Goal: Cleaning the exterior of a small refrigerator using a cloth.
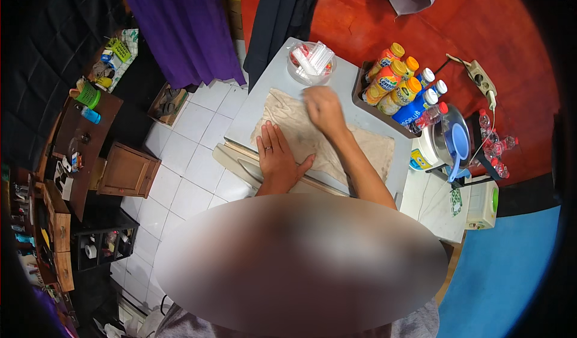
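A worn beige cloth (pixel 302 135), creased and stained, lies spread over the grey top (pixel 243 128) of what looks like a household appliance. My left hand (pixel 277 160) presses flat on the cloth's near left part, thumb spread away and a ring on one finger. Over the far part of the cloth, my right hand (pixel 322 112) is curled and blurred by motion. Whether its fingers pinch the cloth or anything else cannot be seen. Just beyond that hand stands a clear round tub (pixel 311 77) with white wrapped sticks and red items inside.
A brown box of drink bottles (pixel 392 83) stands at the back right. Beyond it are a power strip (pixel 482 78), a metal bowl (pixel 444 135) and a blue dipper (pixel 459 146). Beige trim (pixel 234 162) runs along the near edge. A purple curtain (pixel 180 26) hangs at left.
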{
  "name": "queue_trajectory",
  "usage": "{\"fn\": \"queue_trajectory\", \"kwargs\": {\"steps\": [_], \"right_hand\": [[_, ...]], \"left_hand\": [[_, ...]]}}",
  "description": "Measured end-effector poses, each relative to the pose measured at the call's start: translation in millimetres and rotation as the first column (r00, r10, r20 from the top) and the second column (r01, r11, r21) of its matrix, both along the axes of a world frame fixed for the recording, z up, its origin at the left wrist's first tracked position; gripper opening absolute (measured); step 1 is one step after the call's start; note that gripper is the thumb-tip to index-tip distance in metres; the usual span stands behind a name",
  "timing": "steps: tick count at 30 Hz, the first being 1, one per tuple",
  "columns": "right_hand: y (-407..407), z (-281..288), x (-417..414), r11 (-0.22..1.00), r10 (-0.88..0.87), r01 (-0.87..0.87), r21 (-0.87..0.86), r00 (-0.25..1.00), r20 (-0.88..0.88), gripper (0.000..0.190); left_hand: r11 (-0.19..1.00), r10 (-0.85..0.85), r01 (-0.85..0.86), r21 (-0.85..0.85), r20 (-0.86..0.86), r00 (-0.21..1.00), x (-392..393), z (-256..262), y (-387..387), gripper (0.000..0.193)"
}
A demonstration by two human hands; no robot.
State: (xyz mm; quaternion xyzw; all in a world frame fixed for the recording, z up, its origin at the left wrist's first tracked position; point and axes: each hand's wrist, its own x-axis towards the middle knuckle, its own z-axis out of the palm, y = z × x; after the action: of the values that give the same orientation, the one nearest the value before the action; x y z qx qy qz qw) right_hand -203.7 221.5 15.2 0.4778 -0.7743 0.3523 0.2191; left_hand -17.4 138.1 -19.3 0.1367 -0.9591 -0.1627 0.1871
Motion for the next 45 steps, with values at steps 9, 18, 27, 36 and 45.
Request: {"fn": "queue_trajectory", "kwargs": {"steps": [9, 18, 27, 36, 45], "right_hand": [[-3, -17, -7, 0.871, -0.132, 0.099, 0.481, 0.991, 0.034, 0.053], [68, -10, 82, 0.965, -0.103, 0.06, 0.256, 0.982, 0.16, 0.044], [146, -23, 35, 0.763, -0.551, 0.501, 0.408, 0.834, 0.008, 0.044], [167, -15, 39, 0.835, -0.548, 0.541, 0.106, 0.835, 0.057, 0.014], [179, -22, 17, 0.658, -0.721, 0.752, 0.025, 0.621, 0.308, 0.007]], "left_hand": [[0.999, -0.03, 0.03, 0.022, 0.001, 1.0, -4, 1, 4, 0.117], [0.996, -0.061, 0.065, -0.057, 0.079, 0.995, -5, 13, -3, 0.111], [0.982, -0.184, 0.181, 0.049, 0.055, 0.981, -13, 13, -4, 0.11], [0.958, -0.264, 0.273, 0.082, -0.104, 0.959, -73, 13, 8, 0.101], [0.959, -0.257, 0.259, -0.115, 0.035, 0.966, -70, 14, 25, 0.107]]}}
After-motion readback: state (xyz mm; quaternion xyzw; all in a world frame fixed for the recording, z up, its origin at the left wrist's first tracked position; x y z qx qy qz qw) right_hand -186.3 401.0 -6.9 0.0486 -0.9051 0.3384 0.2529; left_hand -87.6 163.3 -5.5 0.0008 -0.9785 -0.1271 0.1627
